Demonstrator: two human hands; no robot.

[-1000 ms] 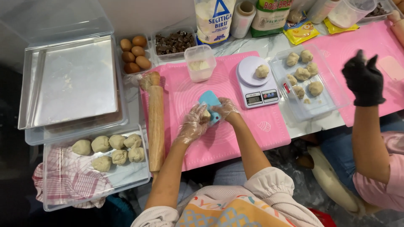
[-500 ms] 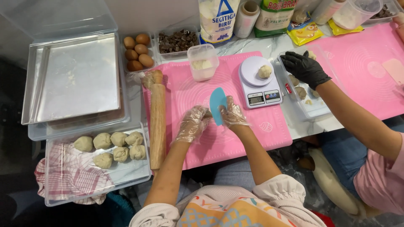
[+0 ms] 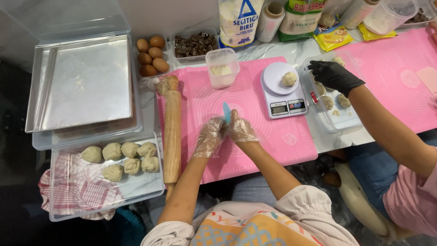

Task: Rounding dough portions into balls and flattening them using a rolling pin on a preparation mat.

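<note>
While both gloved hands meet over the pink mat [image 3: 255, 136], the left hand [image 3: 208, 137] and right hand [image 3: 240, 129] pinch a blue scraper [image 3: 226, 112] between them, blade upright; whether dough is also in the grip, cannot tell. Progress, judged: seven dough balls [image 3: 123, 157] sit shaped in the clear tray [image 3: 152, 189] near left; one portion on the white scale [image 3: 282, 89]; more lie in the tub under a co-worker's black-gloved hand [image 3: 334, 75]. Metal pan [image 3: 82, 84] bare, so baking appears pending. Pkgs far side: white flour bag w/ blue triangle [image 3: 239, 20], green-labelled bag [image 3: 302, 18], yellow sachets [image 3: 332, 36]. Eggs [image 3: 150, 55] far left.
</note>
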